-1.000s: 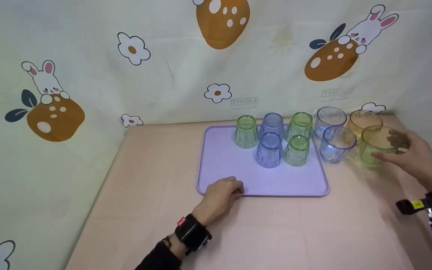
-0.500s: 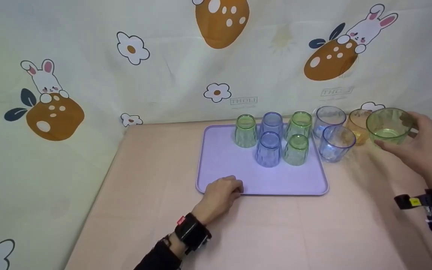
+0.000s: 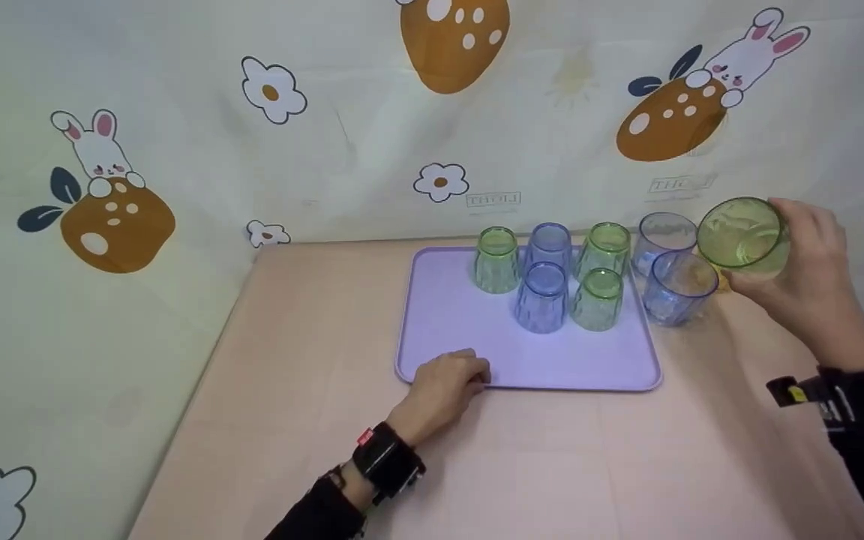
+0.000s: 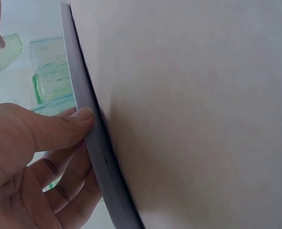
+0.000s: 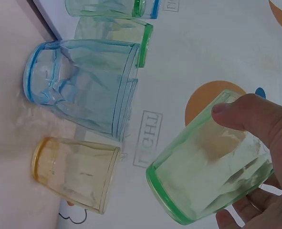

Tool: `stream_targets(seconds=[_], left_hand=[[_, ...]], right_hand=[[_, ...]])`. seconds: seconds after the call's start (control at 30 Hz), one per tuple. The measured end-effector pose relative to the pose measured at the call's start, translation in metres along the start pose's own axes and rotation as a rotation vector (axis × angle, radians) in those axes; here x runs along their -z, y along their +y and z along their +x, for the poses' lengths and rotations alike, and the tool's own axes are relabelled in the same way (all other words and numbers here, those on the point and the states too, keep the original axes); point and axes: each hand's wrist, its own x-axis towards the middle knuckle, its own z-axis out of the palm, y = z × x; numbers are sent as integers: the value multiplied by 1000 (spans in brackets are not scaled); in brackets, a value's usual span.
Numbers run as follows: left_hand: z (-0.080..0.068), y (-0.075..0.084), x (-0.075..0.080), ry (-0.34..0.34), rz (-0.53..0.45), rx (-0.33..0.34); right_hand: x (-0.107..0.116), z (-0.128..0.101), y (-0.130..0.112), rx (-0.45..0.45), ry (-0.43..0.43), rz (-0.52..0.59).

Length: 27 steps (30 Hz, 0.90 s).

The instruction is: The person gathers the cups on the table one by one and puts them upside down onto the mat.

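The plain pinkish table stands in a nook walled behind and at left by a pale curtain printed with rabbits and flowers; whether home or studio, I cannot tell.

1. On a dial centred on the flat, rectangular purple tray in the head view, bare tray leaves room at 9 and 5 o'clock.
2. Blue and green upturned transparent tumblers crowd 11 to 3 o'clock, with slim gaps.
3. Beyond the rim at 2 to 3, two upright blue transparent tumblers bar the way; a yellow transparent tumbler stands behind.
4. Above that yellow one, the right hand and its tilted green transparent tumbler fill the air.
5. The left hand blocks the rim at 8.
6. The tabletop lies open at 6 and 9; printed cloth closes 12.
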Motion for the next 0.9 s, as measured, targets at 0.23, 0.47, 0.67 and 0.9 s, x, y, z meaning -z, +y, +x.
stream_targets(seconds=[0.23, 0.47, 0.67, 0.9], left_hand=[[1, 0, 0, 1, -28, -11], [1, -1, 0, -2, -35, -5], [1, -2, -1, -1, -47, -5], [1, -2, 0, 4, -27, -3]], right_hand=[[-5, 4, -16, 37, -76, -41], [-16, 9, -38, 151, -130, -150], [-31, 15, -50, 328, -94, -123], [-45, 20, -58, 442, -127, -129]])
